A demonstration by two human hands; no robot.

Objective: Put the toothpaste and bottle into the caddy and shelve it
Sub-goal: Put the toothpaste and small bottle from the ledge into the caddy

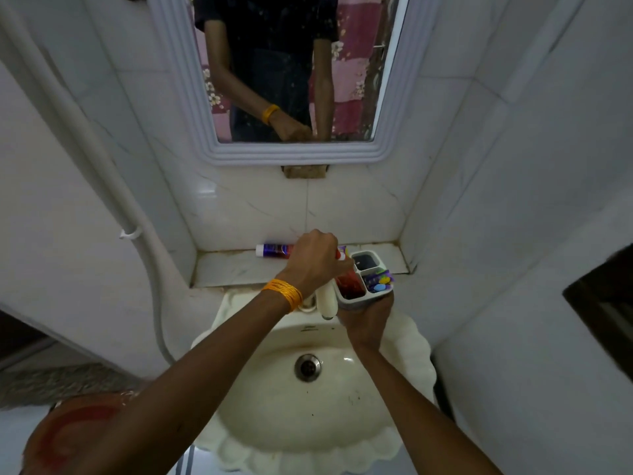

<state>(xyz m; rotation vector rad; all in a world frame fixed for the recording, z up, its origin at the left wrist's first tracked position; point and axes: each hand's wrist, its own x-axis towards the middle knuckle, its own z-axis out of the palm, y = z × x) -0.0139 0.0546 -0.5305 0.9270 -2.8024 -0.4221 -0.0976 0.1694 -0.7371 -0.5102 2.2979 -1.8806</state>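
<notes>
My right hand (368, 320) holds a grey three-compartment caddy (346, 301) from below, above the sink's back edge. My left hand (313, 258), with orange bangles on the wrist, grips a red and white toothpaste tube (342, 253) whose lower end sits in the caddy's near-left compartment. Colourful toothbrushes (380, 282) fill the right compartment; the far compartment looks dark. A purple and red bottle (274, 250) lies on its side on the marble ledge (239, 269), partly hidden behind my left hand.
A cream scalloped sink (274, 406) with a drain (308, 366) lies below, and a white tap (325, 301) stands just left of the caddy. A framed mirror (291, 80) hangs above the ledge. A white pipe (137, 217) runs down the left wall.
</notes>
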